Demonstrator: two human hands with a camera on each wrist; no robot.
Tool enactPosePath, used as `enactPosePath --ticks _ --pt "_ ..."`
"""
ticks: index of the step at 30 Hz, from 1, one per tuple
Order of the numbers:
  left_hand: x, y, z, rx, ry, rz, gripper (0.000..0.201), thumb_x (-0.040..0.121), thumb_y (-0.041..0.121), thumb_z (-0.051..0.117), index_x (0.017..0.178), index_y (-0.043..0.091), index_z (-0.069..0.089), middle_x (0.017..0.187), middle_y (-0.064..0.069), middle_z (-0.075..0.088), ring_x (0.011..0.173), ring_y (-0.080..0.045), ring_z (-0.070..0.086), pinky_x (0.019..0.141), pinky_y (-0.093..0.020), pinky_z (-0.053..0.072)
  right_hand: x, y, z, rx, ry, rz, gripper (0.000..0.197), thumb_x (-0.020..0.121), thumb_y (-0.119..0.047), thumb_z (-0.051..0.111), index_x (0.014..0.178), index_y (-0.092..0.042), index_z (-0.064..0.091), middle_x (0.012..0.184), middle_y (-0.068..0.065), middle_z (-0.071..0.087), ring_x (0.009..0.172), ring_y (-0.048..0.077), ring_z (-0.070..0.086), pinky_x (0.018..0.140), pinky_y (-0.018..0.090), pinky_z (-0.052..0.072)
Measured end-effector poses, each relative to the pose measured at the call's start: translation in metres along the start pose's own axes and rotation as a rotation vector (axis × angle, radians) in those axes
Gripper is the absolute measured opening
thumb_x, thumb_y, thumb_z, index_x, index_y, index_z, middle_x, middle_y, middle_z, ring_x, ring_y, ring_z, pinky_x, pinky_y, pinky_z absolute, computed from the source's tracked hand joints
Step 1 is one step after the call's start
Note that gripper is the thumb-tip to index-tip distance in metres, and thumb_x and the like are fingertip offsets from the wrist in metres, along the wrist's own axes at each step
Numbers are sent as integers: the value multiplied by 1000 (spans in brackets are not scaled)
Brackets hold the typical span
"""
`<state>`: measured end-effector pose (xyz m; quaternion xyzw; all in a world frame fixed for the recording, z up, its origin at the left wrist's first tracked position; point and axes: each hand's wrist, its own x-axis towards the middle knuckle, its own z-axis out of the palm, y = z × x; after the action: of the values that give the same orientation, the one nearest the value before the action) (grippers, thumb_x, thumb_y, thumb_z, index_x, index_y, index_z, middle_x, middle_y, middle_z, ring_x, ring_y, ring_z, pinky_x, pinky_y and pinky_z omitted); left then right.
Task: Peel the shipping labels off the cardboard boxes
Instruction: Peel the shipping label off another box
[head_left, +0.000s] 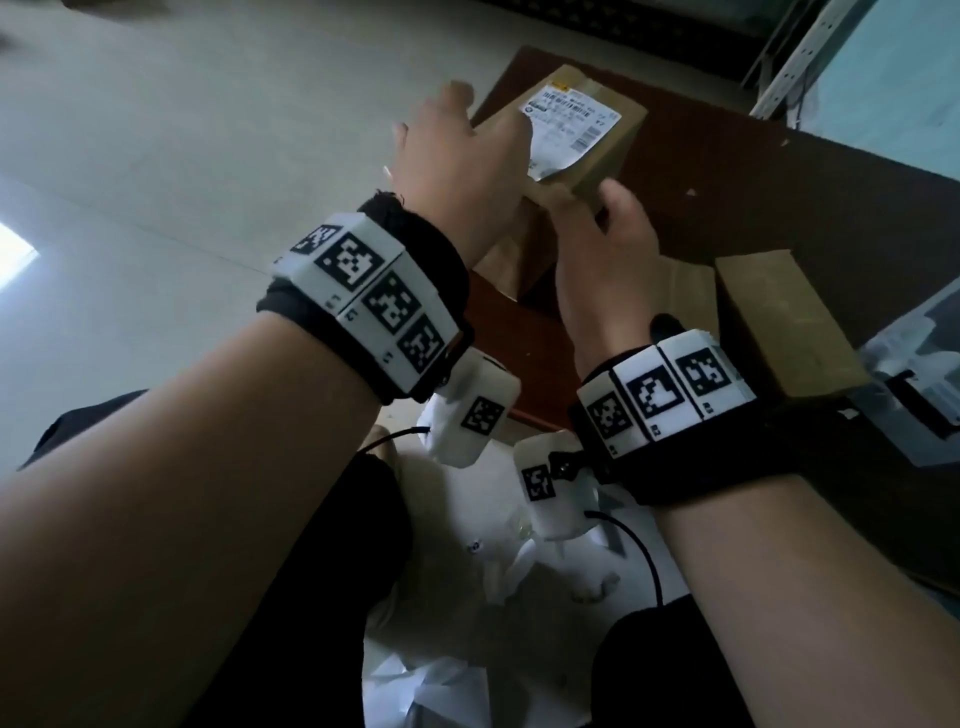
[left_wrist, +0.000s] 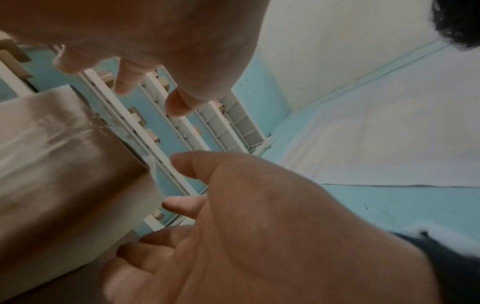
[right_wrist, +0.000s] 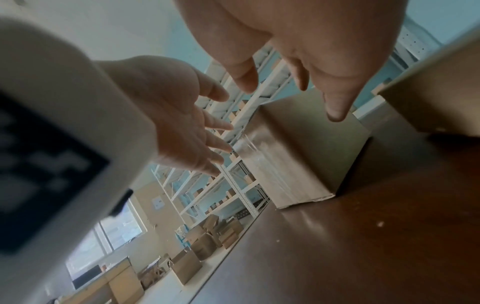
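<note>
A brown cardboard box (head_left: 597, 156) stands on the dark wooden table (head_left: 753, 208), with a white shipping label (head_left: 566, 127) on its top. The label's near end looks wrinkled. My left hand (head_left: 457, 156) is at the box's left side with fingers spread and straight. My right hand (head_left: 605, 223) hovers at the near corner, fingers relaxed. Neither hand holds anything; I cannot tell whether they touch the box. The right wrist view shows the box (right_wrist: 298, 144), my left hand (right_wrist: 187, 127) and my right hand (right_wrist: 311, 61). The left wrist view shows the blurred box (left_wrist: 57, 164).
A second plain cardboard box (head_left: 784, 322) lies to the right on the table, with a clear plastic container (head_left: 914, 374) beyond it. White paper scraps (head_left: 467, 597) lie below my wrists. Metal shelves (right_wrist: 233, 115) and floor boxes (right_wrist: 207, 242) stand behind.
</note>
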<state>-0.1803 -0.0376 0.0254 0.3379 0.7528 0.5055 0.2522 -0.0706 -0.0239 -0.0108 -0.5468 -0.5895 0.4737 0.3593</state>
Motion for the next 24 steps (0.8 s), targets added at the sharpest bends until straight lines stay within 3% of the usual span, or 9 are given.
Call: enactPosePath --ticks 2,4,5,8,10,15,19,22,24 --pt "8 -2 1 -42 -20 -55 35 95 25 52 128 16 57 112 4 58 104 -9 56 82 -16 48 6 -3 5 121 19 70 71 107 -45 61 166 -16 37 165 1 49 150 17 47 123 38 40" --pt "10 -2 1 -69 -22 -103 4 94 20 53 91 17 55 78 8 50 69 -7 50 50 -18 41 12 -6 9 242 35 149 75 105 -44 66 166 -13 36 160 4 54 145 19 53 117 34 45" --pt "11 -2 0 -88 -35 -126 9 92 20 54 84 15 53 71 7 49 63 -9 50 47 -20 39 16 -7 11 309 48 180 74 103 -43 71 162 -11 40 152 5 61 138 19 60 111 33 51" --pt "8 -3 -2 -145 -86 -234 15 90 21 62 78 14 62 67 4 57 53 -9 56 41 -15 38 26 -10 13 412 101 232 75 95 -46 79 150 -8 46 128 -1 70 109 7 70 80 17 56" --pt "5 -1 -3 -230 -90 -295 10 90 18 64 85 10 66 67 2 57 41 -7 52 38 -14 34 30 -10 12 405 116 248 75 93 -52 80 144 -10 47 120 -3 70 99 3 70 72 15 53" --pt "10 -8 -7 -245 -71 -287 8 89 13 63 84 8 67 68 0 67 44 -6 62 42 -14 43 34 -1 16 363 70 244 65 90 -40 87 138 -8 56 117 5 76 99 18 79 88 40 67" --pt "12 -8 -8 -292 -81 -298 9 84 11 63 89 4 66 84 -5 70 70 -20 69 57 -27 53 28 2 22 320 49 185 52 96 -41 81 137 -14 64 116 0 78 99 12 78 89 38 67" --pt "8 -6 -8 -322 -64 -281 17 75 13 60 92 11 60 85 -9 59 73 -23 61 63 -37 48 22 3 21 322 62 147 32 104 -40 71 128 -19 72 109 -5 80 96 7 77 93 33 65" --pt "7 -6 -7 -308 -53 -255 10 81 10 60 91 7 60 80 -7 64 66 -17 63 61 -31 50 19 4 17 332 80 107 29 108 -35 65 130 -18 74 101 -11 79 92 -2 74 89 19 61"
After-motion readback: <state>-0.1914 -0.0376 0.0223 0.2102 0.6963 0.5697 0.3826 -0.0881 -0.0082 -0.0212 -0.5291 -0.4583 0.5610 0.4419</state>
